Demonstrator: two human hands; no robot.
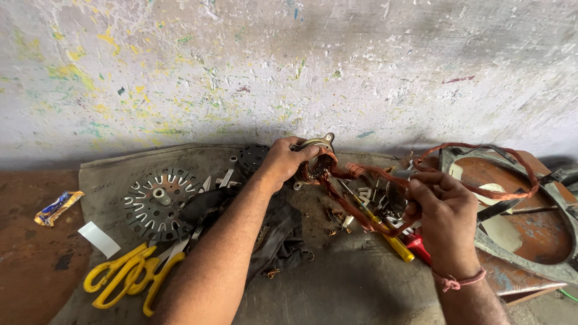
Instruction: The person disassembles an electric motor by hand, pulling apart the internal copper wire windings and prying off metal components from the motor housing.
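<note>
Sprawling behind everything, a paint-flecked wall (289,66) backs the cloth-covered tabletop (337,283). On it the left hand (283,159), fingers closed, steadies a motor stator (318,157) so the right hand (442,213) can pinch its copper winding wire (361,180) taut. Yellow scissors (129,274) lie near the left forearm.

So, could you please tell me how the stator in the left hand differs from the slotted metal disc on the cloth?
The stator is gripped by the left hand and lifted off the cloth; the disc lies flat, untouched. The stator carries copper wire, which the right hand pinches; the disc is bare grey metal with radial slots. The disc looks wider. Both are round metal parts.
</note>
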